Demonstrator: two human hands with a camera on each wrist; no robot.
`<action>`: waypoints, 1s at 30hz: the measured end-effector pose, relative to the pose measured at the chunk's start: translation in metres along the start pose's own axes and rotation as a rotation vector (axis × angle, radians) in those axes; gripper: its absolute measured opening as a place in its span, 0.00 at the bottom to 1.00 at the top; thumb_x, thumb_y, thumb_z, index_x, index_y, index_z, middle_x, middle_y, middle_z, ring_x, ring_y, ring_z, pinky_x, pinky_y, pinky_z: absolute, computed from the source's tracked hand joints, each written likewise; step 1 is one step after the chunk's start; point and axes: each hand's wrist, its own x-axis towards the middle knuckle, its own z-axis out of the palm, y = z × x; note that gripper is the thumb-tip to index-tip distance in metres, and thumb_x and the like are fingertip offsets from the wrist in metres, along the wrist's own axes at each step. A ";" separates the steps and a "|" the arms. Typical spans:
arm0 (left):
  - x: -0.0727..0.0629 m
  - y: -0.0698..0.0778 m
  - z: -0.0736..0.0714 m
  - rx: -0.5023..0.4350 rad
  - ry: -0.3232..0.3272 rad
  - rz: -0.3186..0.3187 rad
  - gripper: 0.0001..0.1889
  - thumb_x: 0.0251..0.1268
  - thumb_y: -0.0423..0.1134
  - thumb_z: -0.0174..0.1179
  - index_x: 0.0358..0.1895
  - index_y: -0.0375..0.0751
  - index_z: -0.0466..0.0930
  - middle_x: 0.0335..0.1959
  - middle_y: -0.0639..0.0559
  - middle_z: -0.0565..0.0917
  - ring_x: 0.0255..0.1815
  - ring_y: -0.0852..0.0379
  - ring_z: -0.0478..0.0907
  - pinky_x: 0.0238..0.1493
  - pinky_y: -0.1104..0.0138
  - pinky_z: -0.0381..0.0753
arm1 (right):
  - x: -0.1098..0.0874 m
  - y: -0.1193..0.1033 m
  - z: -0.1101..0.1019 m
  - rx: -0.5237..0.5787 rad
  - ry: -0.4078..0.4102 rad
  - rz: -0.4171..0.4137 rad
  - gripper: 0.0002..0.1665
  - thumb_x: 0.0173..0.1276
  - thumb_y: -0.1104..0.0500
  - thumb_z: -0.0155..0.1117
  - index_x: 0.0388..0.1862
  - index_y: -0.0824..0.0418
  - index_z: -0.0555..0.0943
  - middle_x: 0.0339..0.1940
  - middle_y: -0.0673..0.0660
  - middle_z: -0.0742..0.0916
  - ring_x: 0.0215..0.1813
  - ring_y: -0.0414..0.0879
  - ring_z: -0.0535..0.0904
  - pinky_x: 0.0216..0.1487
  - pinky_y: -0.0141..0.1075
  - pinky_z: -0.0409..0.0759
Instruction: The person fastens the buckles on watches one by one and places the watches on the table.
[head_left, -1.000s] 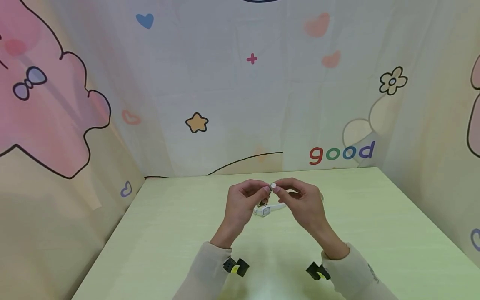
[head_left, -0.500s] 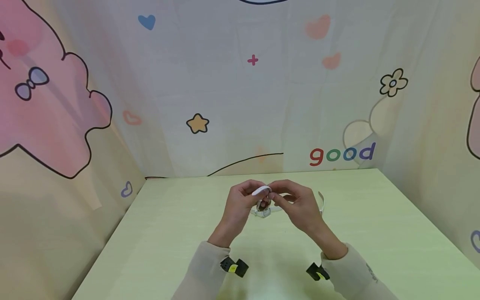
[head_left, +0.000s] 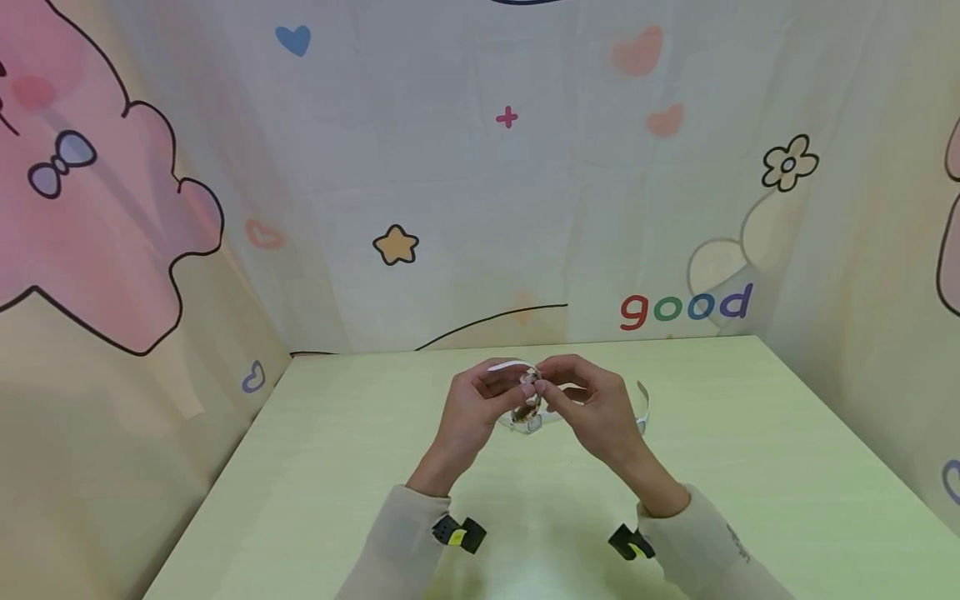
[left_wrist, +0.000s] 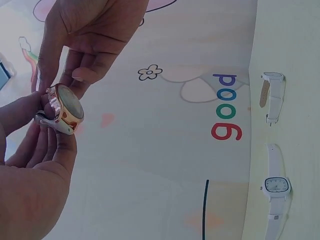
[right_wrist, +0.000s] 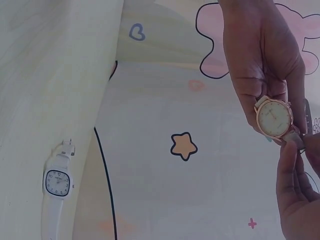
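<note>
A wristwatch with a round rose-gold case (right_wrist: 274,118) and a white strap (head_left: 511,365) is held up between both hands, above the table. My left hand (head_left: 468,406) pinches it from the left, thumb and fingers curled at the case and strap. From the other side my right hand (head_left: 597,402) pinches the strap close to the case. In the right wrist view the pale dial faces the camera. Fingers hide the strap's joint and part of the strap. The white end of the strap sticks out over my left fingers in the head view.
A white wristwatch with a rounded-square dial (left_wrist: 276,185) lies on the pale green table (head_left: 315,500) just beyond my hands. To its right rests another white-strapped wristwatch (left_wrist: 274,95) with a brown strap lining. A printed cloth (head_left: 457,183) stands behind the table.
The strap's white end, earlier pinched between the fingertips, has swung out to the left over my left hand. My left hand has shifted slightly left; the right grips lower on the strap.
</note>
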 end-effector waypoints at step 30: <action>-0.002 -0.005 0.002 0.048 0.000 0.019 0.12 0.67 0.39 0.63 0.49 0.38 0.83 0.42 0.47 0.86 0.43 0.46 0.83 0.43 0.67 0.84 | 0.001 0.001 -0.005 -0.017 -0.080 0.005 0.08 0.64 0.64 0.69 0.40 0.58 0.79 0.33 0.53 0.85 0.39 0.38 0.84 0.35 0.32 0.85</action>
